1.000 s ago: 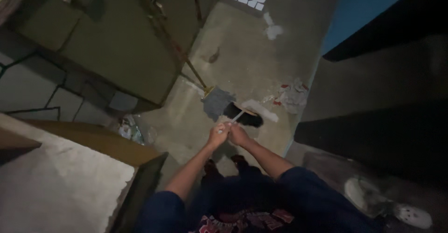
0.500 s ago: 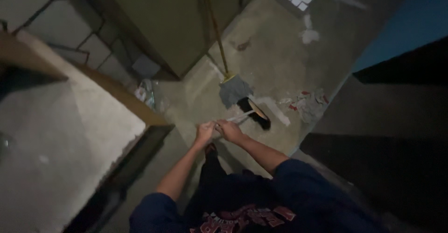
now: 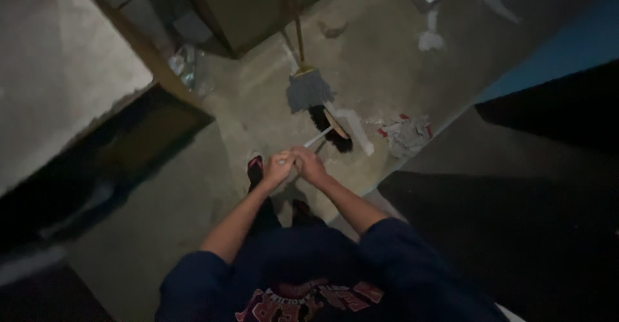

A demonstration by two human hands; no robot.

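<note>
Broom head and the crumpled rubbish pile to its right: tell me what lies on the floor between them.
In the head view, a pale whitish strip lies on the concrete floor between the dark-bristled broom head and the crumpled rubbish pile.

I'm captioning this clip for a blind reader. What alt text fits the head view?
Seen from above, a person's left hand and right hand grip a broom handle, its dark bristles on a concrete floor beside a dustpan. Scraps of litter lie to the right.

Crumpled clear wrapper (image 3: pixel 188 69) — floor, by wall
</note>
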